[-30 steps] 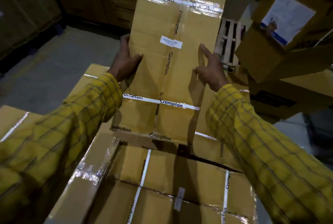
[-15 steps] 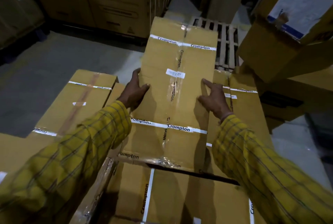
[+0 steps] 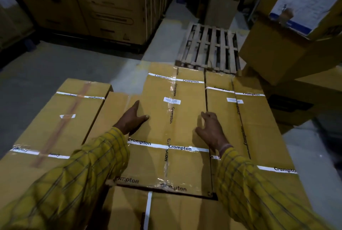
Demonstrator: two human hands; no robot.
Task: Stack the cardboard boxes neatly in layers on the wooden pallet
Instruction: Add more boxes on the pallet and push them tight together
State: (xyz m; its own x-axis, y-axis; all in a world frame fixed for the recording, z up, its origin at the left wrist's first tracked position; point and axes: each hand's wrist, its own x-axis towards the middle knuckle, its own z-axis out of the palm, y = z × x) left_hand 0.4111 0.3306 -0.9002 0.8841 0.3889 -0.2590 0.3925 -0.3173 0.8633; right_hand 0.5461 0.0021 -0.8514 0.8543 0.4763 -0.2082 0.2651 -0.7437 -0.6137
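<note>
A long cardboard box (image 3: 177, 129) with white Crompton tape lies flat on top of the stack, between a box on its right (image 3: 248, 128) and another on its left (image 3: 61, 122). My left hand (image 3: 132, 119) rests on the middle box's left edge, fingers spread. My right hand (image 3: 210, 129) lies flat on its right edge, fingers apart. Neither hand grips the box. A lower box (image 3: 166, 211) shows below its near end. The pallet under this stack is hidden.
An empty wooden pallet (image 3: 209, 48) lies on the floor beyond the stack. Large cartons (image 3: 111, 7) line the back wall. More cartons, one with a white label (image 3: 303, 4), are piled at the right. Grey floor (image 3: 46, 70) opens at the left.
The box was tilted up in both hands, then lowered flat onto the stack between its neighbours. My hands have loosened from its sides and now rest open on top.
</note>
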